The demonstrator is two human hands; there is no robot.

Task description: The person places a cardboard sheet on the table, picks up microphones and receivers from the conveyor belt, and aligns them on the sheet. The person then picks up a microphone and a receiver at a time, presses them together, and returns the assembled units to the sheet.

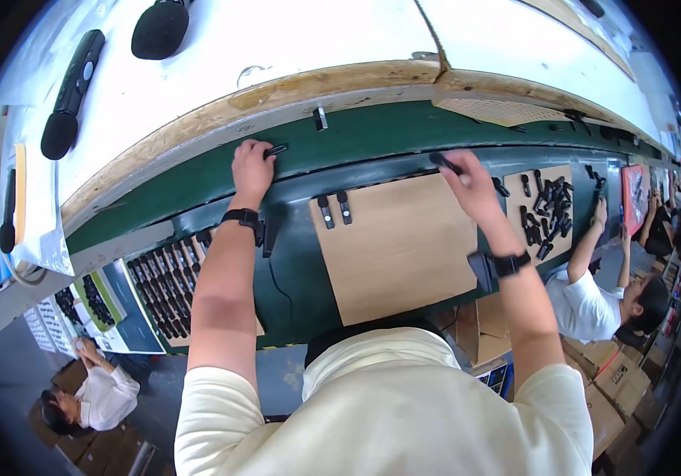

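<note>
The right hand's (471, 189) fingers cover one end of a dark microphone (444, 163). The left hand (252, 168) partly hides a slim dark piece (276, 151), possibly another microphone. Far up-left of that hand, a foam-headed microphone (160, 30) is cut off by the upper edge. Right of the right hand, heaped pieces (547, 208) show too small for detail.

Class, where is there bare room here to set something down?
Bare: most of the flat tan cardboard sheet, below and right of two small black microphones; also mid-length on the dark green strip between that sheet and the white shelf. Crowded: the heap of black microphones to the right and the rows of black microphones to the left.
</note>
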